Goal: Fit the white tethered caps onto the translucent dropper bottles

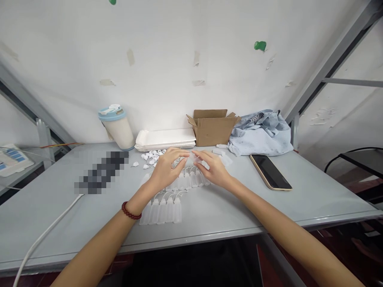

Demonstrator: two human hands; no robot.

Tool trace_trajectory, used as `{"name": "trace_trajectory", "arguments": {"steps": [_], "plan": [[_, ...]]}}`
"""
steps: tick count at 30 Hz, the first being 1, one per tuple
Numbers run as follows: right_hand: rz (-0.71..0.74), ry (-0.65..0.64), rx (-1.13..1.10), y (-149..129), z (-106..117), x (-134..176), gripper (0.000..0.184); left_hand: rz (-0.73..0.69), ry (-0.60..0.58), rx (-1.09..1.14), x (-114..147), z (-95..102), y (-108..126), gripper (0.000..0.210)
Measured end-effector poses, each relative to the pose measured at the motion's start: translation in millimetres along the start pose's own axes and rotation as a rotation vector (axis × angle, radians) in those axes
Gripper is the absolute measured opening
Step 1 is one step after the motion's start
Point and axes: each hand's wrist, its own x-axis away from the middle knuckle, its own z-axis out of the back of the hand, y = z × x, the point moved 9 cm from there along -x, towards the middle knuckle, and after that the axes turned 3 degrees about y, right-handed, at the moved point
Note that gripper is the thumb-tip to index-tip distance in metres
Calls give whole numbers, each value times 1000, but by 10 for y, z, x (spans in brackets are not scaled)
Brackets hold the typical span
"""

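Note:
My left hand (169, 169) and my right hand (214, 166) hover over the middle of the table, fingertips pointing at each other. On each, the fingers curve and the thumb stands apart from them. Something translucent shows near the fingertips; whether either hand touches it I cannot tell. Below and behind the hands lies a row of translucent plastic squeeze bottles (182, 182) with thin bent spouts, partly covered by my hands. A nearer row of similar bottles (161, 211) lies by the left forearm. Small white caps (153, 156) are heaped behind my left hand.
On the grey table (227, 215), a stack of white trays or sheets (166, 138) and an open cardboard box (214, 129) stand along the wall. A lidded cup (118, 127) is left, with a pixelated dark object (103, 173) nearer. A phone (271, 172) and blue cloth (261, 133) lie right.

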Motion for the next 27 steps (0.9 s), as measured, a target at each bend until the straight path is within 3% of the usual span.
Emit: {"name": "trace_trajectory", "arguments": {"steps": [6,13,18,22,27], "plan": [[32,-16,-52,-149,-2,-12,34,257,-7,127,19,1,-165,12],[64,3,-46,-193,1,2,37,355,11,320,29,-36,-269,28],[88,8,-53,-214,-11,19,40,498,-121,433,64,-134,-377,28],[84,18,-42,-215,-5,20,36,483,-196,323,76,-140,-374,25],[85,32,-23,-223,-5,23,32,450,-158,258,67,-122,-325,24]]}}
